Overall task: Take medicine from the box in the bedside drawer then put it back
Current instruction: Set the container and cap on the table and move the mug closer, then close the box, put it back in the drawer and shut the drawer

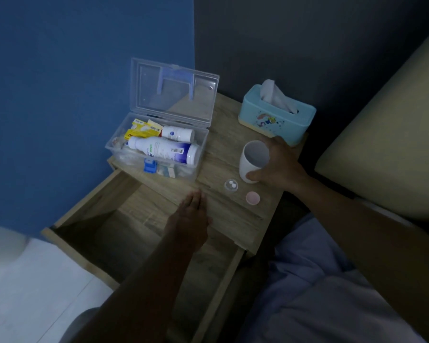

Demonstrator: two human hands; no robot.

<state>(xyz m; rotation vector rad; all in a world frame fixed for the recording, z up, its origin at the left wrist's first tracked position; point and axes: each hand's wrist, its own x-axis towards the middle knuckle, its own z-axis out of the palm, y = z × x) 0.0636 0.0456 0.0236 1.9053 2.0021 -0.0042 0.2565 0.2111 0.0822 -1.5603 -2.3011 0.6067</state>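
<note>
The head view looks steeply down, from close above, at the bedside table [233, 211] and its open drawer [124, 229].

One clear medicine box [159, 147], lid open. Inside it, two white bottles [164, 151], plus some yellow packets [139, 129], number not clear. On the worktop [223, 219]: one white cup [253, 160], one small clear cap [231, 185] with two white pills [232, 183], one pink lid [253, 198], one tissue box [276, 115]. One open drawer [124, 233]. Two hands.
</note>
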